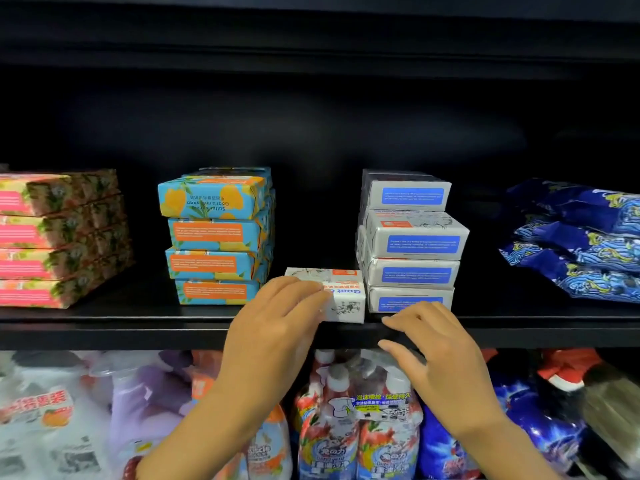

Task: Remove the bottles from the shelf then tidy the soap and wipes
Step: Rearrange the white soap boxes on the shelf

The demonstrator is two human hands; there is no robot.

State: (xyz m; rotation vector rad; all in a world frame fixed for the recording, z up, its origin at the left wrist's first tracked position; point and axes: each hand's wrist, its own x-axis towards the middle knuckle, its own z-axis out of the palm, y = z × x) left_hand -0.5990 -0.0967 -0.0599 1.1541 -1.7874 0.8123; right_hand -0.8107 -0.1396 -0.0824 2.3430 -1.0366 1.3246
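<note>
A loose white soap box (343, 296) lies on the black shelf (138, 323) between two stacks. My left hand (277, 327) grips its left end, fingers curled over the top. My right hand (436, 344) hovers at the shelf's front edge with relaxed fingers, just below the stack of white-and-blue soap boxes (412, 240). A stack of blue-and-orange soap boxes (218, 237) stands to the left. Dark blue wipes packs (575, 237) lie piled at the right.
Pink-and-green soap boxes (59, 237) are stacked at the far left. The lower shelf holds spray bottles (349, 417), refill pouches (52, 410) and blue bags (533, 414). The shelf's back wall is dark above the stacks.
</note>
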